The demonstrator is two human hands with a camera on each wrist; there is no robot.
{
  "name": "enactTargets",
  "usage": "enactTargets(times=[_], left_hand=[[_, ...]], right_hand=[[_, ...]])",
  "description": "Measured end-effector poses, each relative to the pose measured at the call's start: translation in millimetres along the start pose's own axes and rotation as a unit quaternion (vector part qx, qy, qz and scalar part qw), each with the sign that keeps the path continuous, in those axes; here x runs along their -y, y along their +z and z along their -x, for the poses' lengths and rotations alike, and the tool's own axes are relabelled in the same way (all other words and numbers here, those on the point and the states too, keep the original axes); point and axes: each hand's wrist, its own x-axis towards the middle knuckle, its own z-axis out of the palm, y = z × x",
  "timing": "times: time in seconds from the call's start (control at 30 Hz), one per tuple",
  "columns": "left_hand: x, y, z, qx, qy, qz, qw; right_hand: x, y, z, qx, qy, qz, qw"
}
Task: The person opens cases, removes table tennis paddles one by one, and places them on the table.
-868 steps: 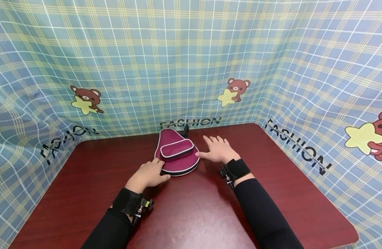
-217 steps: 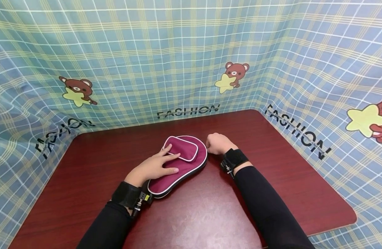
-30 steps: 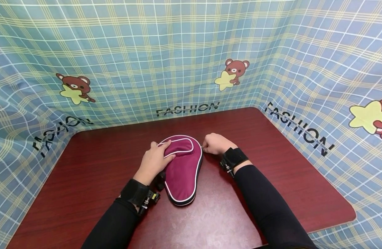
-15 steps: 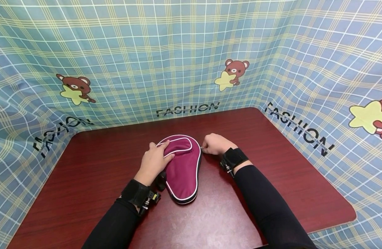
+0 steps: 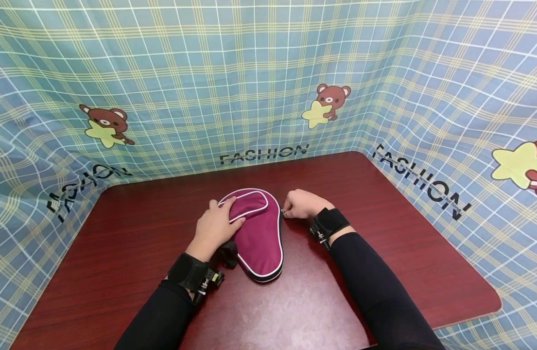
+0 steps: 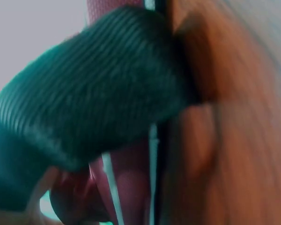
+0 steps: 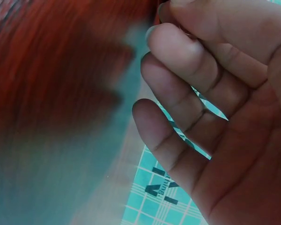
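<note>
A left hand (image 5: 213, 227) gripped, thumb and fingers curled, the pocket (image 5: 251, 203) of a maroon case (image 5: 261, 243) flat on a table (image 5: 132, 233). The right hand's (image 5: 302, 204) curled fingers pinched a zip pull (image 5: 283, 212) at its edge.

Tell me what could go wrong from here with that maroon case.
The maroon case might swivel on the table: the left hand grips it around the pocket, while the right hand pinches at the opposite edge. That fingertip pinch looks slight and could slip. The black strap, bunched beside the case near the left hand, might snag.
</note>
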Motion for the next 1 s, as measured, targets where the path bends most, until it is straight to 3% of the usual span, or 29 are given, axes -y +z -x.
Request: enactTargets(times=[0.2, 0.3, 0.6, 1.0], left_hand=[[10.9, 3.0, -3.9, 0.016, 0.098, 0.062, 0.9931], [13.5, 1.5, -4.5, 0.021, 0.115, 0.058, 0.9914], [7.1, -3.7, -2.9, 0.017, 0.096, -0.028, 0.9948], [-2.4, -1.6, 3.0, 0.001, 0.036, -0.053, 0.9979]], right_hand=[[2.3, -0.8, 0.5, 0.004, -0.001, 0.001, 1.000], [3.7, -2.4, 0.6, 0.004, -0.001, -0.009, 1.000], [4.0, -2.4, 0.1, -0.005, -0.007, 0.001, 1.000], [9.3, -3.8, 1.2, 0.020, -0.010, -0.035, 0.999]])
